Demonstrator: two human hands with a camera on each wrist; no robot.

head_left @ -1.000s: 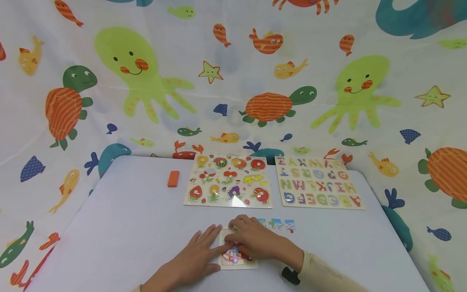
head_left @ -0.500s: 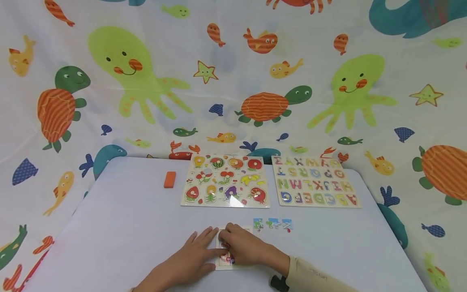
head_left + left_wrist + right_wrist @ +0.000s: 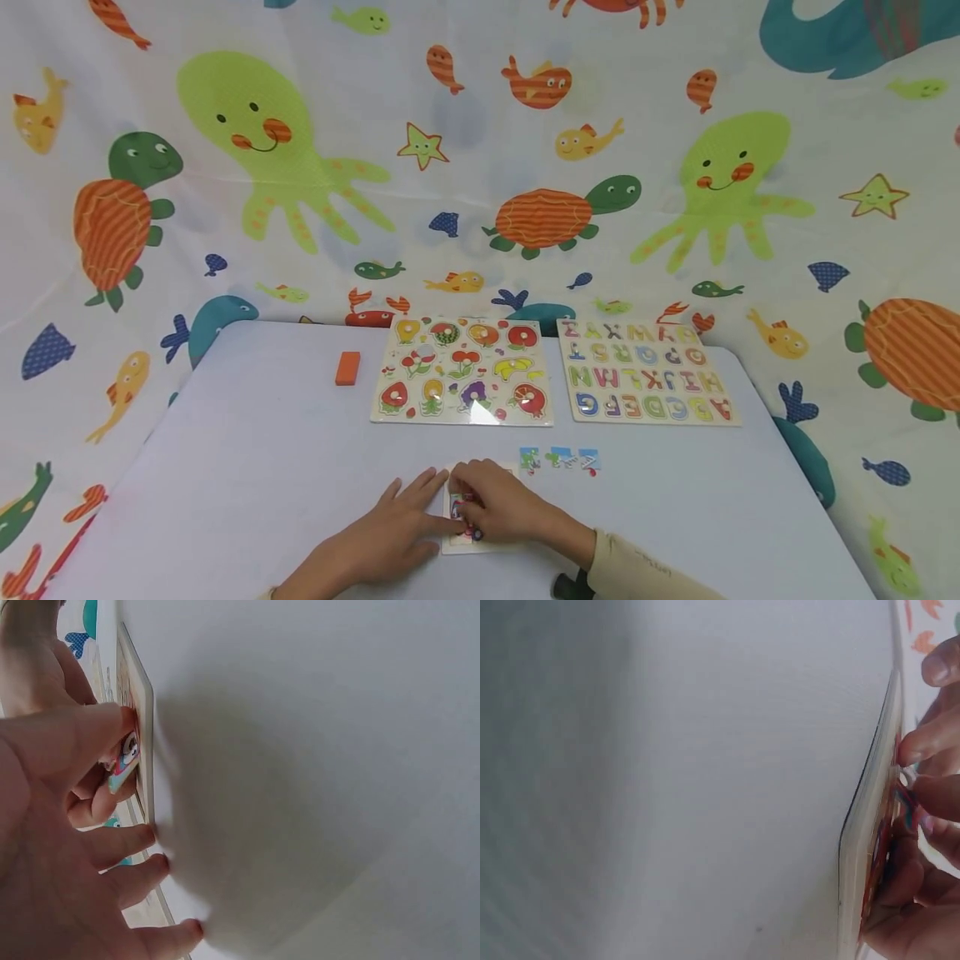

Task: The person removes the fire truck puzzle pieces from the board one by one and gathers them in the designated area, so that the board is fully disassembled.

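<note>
A small wooden jigsaw puzzle board (image 3: 459,547) lies near the table's front, mostly hidden by both hands. My right hand (image 3: 501,502) pinches a colourful puzzle piece (image 3: 126,759), tilted up over the board's left part. Spread along the left edge of the board is my left hand (image 3: 386,527), its fingers straight and its thumb reaching over the board beside the piece. In the right wrist view, fingers of both hands crowd around the piece (image 3: 906,802), and the board (image 3: 861,851) shows edge-on. Beyond the right hand lie several loose puzzle pieces (image 3: 560,457).
Farther back sit a fruit peg board (image 3: 462,408) and an alphabet board (image 3: 656,404). An orange block (image 3: 348,368) lies left of them. A sea-animal cloth (image 3: 450,192) hangs behind the white table (image 3: 285,450). A black object (image 3: 572,586) shows by the right sleeve.
My right hand has shifted from the board's middle to its left part, baring the loose pieces behind. Between half a second ago and now, the piece in its fingers comes into clearer sight. My left hand stays at the edge.
</note>
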